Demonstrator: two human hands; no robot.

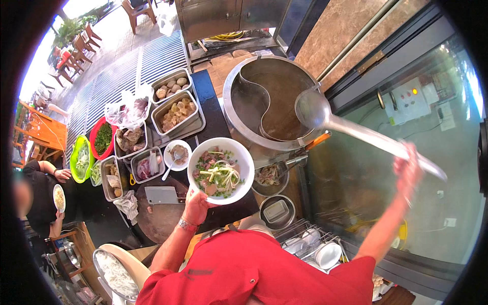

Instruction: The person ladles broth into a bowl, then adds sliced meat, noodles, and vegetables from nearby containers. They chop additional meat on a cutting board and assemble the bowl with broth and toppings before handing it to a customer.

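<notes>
My left hand [197, 207] grips the lower left rim of a white bowl [193, 159]. Sliced meat, chopped green herbs and onion strips [221, 173] lie in it. Out to the right, my right hand [408, 169], blurred, holds the handle of a large metal ladle [313, 108]. The ladle's head is over the right rim of a big round steel stockpot [238, 134]. A curved metal divider [269, 101] splits the pot, and brown broth [289, 91] shows on both sides. Whether the ladle holds liquid cannot be seen.
Metal trays of meatballs [175, 88] and cooked pieces [178, 114] stand left of the pot. A cleaver [162, 195] lies on a round chopping board [152, 221]. At far left a person [42, 190] holds a plate [59, 198]. A glass door [381, 171] borders the right.
</notes>
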